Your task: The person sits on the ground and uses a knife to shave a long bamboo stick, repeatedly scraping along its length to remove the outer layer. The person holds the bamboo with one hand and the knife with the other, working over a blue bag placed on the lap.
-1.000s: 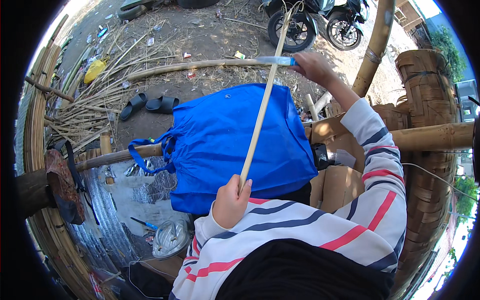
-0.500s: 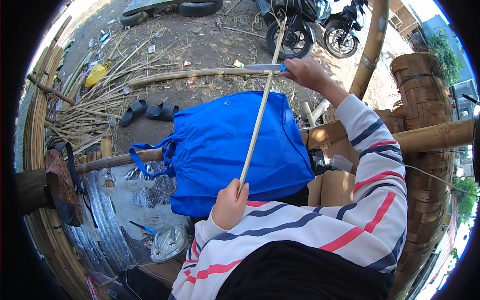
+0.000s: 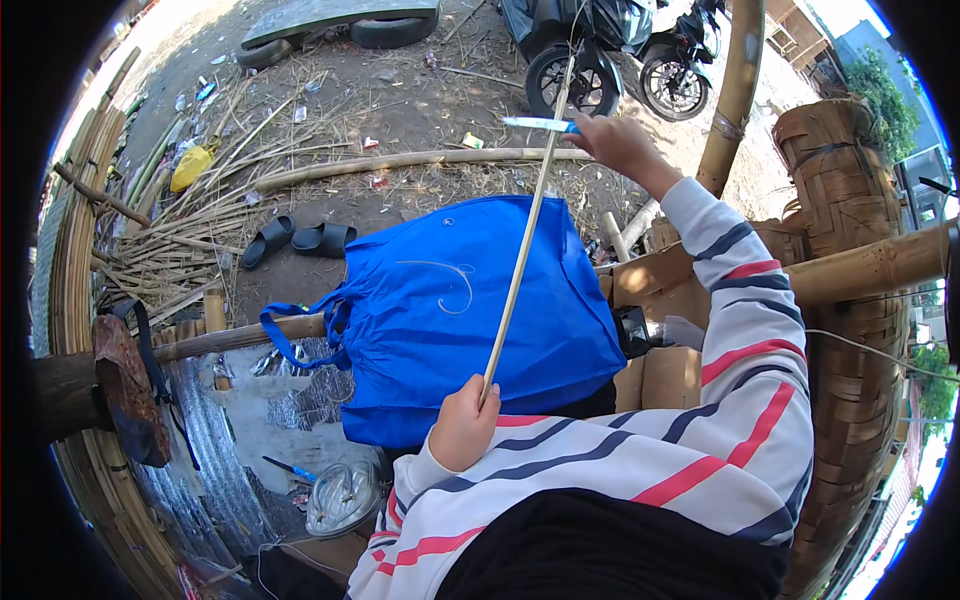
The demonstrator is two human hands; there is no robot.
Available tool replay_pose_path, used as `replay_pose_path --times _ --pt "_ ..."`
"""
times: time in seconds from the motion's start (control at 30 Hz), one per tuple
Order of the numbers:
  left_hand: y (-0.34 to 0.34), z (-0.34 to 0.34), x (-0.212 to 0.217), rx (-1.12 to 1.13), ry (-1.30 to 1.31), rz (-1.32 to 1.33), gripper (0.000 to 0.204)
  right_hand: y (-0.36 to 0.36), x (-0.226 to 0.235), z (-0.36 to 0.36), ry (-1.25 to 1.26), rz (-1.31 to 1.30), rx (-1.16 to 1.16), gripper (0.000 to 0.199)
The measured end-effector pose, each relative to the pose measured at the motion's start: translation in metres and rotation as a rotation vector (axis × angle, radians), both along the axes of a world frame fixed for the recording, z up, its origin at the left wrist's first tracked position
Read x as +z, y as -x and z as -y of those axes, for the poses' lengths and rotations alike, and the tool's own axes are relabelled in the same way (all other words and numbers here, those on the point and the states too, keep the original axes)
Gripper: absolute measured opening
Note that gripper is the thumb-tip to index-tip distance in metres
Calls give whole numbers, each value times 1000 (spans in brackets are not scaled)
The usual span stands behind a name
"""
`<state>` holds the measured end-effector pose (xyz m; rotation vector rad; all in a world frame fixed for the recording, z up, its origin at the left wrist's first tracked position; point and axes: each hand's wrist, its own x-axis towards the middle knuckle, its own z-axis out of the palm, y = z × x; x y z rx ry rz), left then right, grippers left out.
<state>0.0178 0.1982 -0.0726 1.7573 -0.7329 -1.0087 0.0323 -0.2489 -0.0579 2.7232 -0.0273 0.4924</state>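
Note:
My left hand (image 3: pixel 462 424) grips the near end of a long thin bamboo strip (image 3: pixel 522 248) that slants up and away over my lap. My right hand (image 3: pixel 622 142) is stretched out far along the strip and holds a knife (image 3: pixel 538 124) with its pale blade lying across the strip and pointing left. A blue cloth bag (image 3: pixel 470 310) covers my lap under the strip, and a thin curled shaving lies on it. My sleeves are white with red and dark stripes.
A woven bamboo basket (image 3: pixel 845 190) and a thick bamboo pole (image 3: pixel 880 265) stand at the right. Bamboo poles and split strips (image 3: pixel 200 200) lie on the dirt at left, with a pair of dark sandals (image 3: pixel 295 240). Two motorbikes (image 3: pixel 600 60) are parked at the back.
My right hand has slid the knife farther out along the bamboo strip, away from me. My left hand has kept its hold on the near end.

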Motion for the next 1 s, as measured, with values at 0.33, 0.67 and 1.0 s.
replay_pose_path --times 0.33,0.67,1.0 --pt "-15 -7 5 130 -52 -128 23 31 6 46 -260 123 -416 43" --pt "-15 3 2 143 -122 203 25 -9 -9 -43 -1161 343 -299 55" --pt "-28 -14 6 141 -236 652 25 -31 -14 -144 -2488 210 -235 61"
